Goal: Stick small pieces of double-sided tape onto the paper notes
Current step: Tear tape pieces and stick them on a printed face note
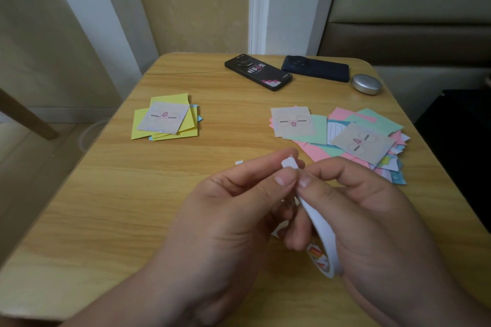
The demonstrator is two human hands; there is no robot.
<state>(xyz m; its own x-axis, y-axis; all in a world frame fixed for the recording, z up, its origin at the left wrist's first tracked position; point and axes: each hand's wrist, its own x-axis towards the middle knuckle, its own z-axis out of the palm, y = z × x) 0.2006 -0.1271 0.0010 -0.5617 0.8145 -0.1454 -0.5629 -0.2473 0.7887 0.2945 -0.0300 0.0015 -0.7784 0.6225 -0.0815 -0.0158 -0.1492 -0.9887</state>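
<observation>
1. While both hands meet low in the head view, over the near half of the wooden table, the left hand pinches the white tape end between thumb and forefinger, with its other fingers curled underneath.
2. The right hand grips the tape roll. Its thumb presses on the strip right beside the left thumb, and the roll hangs below in the palm, with a colourful printed core showing at its lower edge.
3. The white strip runs up from the roll to the two thumbs, and its crumpled tip sticks out just above them.
4. A tiny white scrap lies flat on the table just left of the fingertips.
5. The left pile of notes sits well apart from the hands. It is mostly yellow, with a blue edge peeking out and a beige cartoon-face note on top.
6. The right pile of notes is spread loosely in pink, mint green and white, with two cartoon-face notes on top. Its near edge lies close behind the right hand's fingers.
7. At the far edge lie a black phone and a dark blue phone, both face down and near each other. A round silver case sits just to their right.
</observation>
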